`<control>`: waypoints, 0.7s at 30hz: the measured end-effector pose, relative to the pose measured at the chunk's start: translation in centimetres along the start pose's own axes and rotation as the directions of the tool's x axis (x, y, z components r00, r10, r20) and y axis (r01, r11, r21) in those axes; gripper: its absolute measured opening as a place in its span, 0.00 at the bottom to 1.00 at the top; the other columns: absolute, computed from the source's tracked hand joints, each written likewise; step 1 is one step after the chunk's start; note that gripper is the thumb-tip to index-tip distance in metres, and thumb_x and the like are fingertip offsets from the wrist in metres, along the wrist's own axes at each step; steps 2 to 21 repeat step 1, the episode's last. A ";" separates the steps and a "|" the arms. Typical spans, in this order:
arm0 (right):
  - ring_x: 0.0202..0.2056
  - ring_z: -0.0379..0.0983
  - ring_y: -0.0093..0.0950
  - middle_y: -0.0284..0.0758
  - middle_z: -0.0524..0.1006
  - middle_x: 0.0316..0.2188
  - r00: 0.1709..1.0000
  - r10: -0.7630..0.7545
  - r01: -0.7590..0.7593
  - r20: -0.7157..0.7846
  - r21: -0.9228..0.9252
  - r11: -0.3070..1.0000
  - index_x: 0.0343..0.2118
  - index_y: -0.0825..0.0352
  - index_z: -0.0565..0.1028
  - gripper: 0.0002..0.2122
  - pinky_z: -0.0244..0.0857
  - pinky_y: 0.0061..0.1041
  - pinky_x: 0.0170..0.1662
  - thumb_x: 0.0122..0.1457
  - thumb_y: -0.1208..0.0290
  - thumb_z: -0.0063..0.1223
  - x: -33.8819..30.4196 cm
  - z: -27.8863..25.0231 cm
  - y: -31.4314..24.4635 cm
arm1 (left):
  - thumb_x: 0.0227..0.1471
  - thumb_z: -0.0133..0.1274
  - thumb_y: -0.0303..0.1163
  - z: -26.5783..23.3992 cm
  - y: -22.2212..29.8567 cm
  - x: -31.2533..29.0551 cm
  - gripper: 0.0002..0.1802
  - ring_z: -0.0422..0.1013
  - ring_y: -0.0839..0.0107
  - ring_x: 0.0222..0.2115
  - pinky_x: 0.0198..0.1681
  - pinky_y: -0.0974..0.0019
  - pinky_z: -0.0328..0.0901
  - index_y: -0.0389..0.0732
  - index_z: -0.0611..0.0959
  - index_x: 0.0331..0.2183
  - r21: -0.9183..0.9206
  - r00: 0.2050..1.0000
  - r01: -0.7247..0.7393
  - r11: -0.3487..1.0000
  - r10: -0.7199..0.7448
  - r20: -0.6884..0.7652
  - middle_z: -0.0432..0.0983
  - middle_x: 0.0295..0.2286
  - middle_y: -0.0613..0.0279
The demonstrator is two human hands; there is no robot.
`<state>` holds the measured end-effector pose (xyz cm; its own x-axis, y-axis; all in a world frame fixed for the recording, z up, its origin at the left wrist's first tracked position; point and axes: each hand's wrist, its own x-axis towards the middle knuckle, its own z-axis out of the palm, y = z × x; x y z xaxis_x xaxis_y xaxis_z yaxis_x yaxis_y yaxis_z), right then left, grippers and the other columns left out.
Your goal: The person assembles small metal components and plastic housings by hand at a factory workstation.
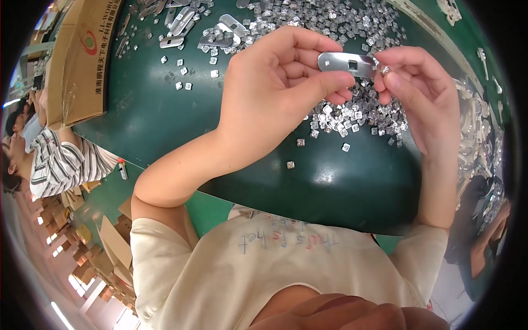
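My left hand (263, 91) pinches a flat, round-ended metal plate (335, 62) between thumb and fingers, above the table. A dark square hole shows in the plate. At its right end, my right hand (426, 88) is closed, thumb against fingers, on a small shiny metal piece (386, 70). Whether the right fingertips also touch the plate, I cannot tell. Below both hands lies a heap of small square metal pieces (344, 118); a few loose ones, such as a square piece (290, 164), lie nearer to me.
More metal plates (181, 22) lie at the far left of the dark green table (176, 118). An open cardboard box (82, 60) stands at the left edge. Pale metal parts (478, 132) are piled at the right. Other people sit at left, and another person's arm (489, 236) shows at right.
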<state>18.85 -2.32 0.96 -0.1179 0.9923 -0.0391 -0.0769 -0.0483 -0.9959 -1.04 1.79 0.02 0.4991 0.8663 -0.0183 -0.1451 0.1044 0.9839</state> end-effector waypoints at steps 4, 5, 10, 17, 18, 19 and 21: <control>0.32 0.69 0.21 0.35 0.73 0.30 0.999 -0.037 0.036 -0.010 -0.054 0.998 0.44 0.74 0.69 0.14 0.65 0.17 0.37 0.54 0.78 0.50 -0.2 0.2 -0.1 | 0.48 0.52 0.18 0.0 -0.1 -0.1 0.14 0.75 0.67 0.30 0.32 0.70 0.72 0.29 0.72 0.40 -0.021 1.000 0.008 1.000 -0.008 0.007 0.75 0.30 0.51; 0.32 0.69 0.21 0.35 0.73 0.30 0.999 -0.037 0.036 -0.010 -0.054 0.998 0.44 0.74 0.69 0.14 0.65 0.17 0.37 0.54 0.78 0.50 -0.2 0.2 -0.1 | 0.48 0.52 0.18 0.0 -0.1 -0.1 0.14 0.75 0.67 0.30 0.32 0.70 0.72 0.29 0.72 0.40 -0.021 1.000 0.008 1.000 -0.008 0.007 0.75 0.30 0.51; 0.32 0.69 0.21 0.35 0.73 0.30 0.999 -0.037 0.036 -0.010 -0.054 0.998 0.44 0.74 0.69 0.14 0.65 0.17 0.37 0.54 0.78 0.50 -0.2 0.2 -0.1 | 0.48 0.52 0.18 0.0 -0.1 -0.1 0.14 0.75 0.67 0.30 0.32 0.70 0.72 0.29 0.72 0.40 -0.021 1.000 0.008 1.000 -0.008 0.007 0.75 0.30 0.51; 0.32 0.69 0.21 0.35 0.73 0.30 0.999 -0.037 0.036 -0.010 -0.054 0.998 0.44 0.74 0.69 0.14 0.65 0.17 0.37 0.54 0.78 0.50 -0.2 0.2 -0.1 | 0.48 0.52 0.18 0.0 -0.1 -0.1 0.14 0.75 0.67 0.30 0.32 0.70 0.72 0.29 0.72 0.40 -0.021 1.000 0.008 1.000 -0.008 0.007 0.75 0.30 0.51; 0.32 0.69 0.21 0.35 0.73 0.30 0.999 -0.037 0.036 -0.010 -0.054 0.998 0.44 0.74 0.69 0.14 0.65 0.17 0.37 0.54 0.78 0.50 -0.2 0.2 -0.1 | 0.48 0.52 0.18 0.0 -0.1 -0.1 0.14 0.75 0.67 0.30 0.32 0.70 0.72 0.29 0.72 0.40 -0.021 1.000 0.008 1.000 -0.008 0.007 0.75 0.30 0.51; 0.32 0.69 0.21 0.35 0.73 0.30 0.999 -0.037 0.036 -0.010 -0.054 0.998 0.44 0.74 0.69 0.14 0.65 0.17 0.37 0.54 0.78 0.50 -0.2 0.2 -0.1 | 0.48 0.52 0.18 0.0 -0.1 -0.1 0.14 0.75 0.67 0.30 0.32 0.70 0.72 0.29 0.72 0.40 -0.021 1.000 0.008 1.000 -0.008 0.007 0.75 0.30 0.51; 0.32 0.69 0.21 0.35 0.73 0.30 0.999 -0.037 0.036 -0.010 -0.054 0.998 0.44 0.74 0.69 0.14 0.65 0.17 0.37 0.54 0.78 0.50 -0.2 0.2 -0.1 | 0.48 0.52 0.18 0.0 -0.1 -0.1 0.14 0.75 0.67 0.30 0.32 0.70 0.72 0.29 0.72 0.40 -0.021 1.000 0.008 1.000 -0.008 0.007 0.75 0.30 0.51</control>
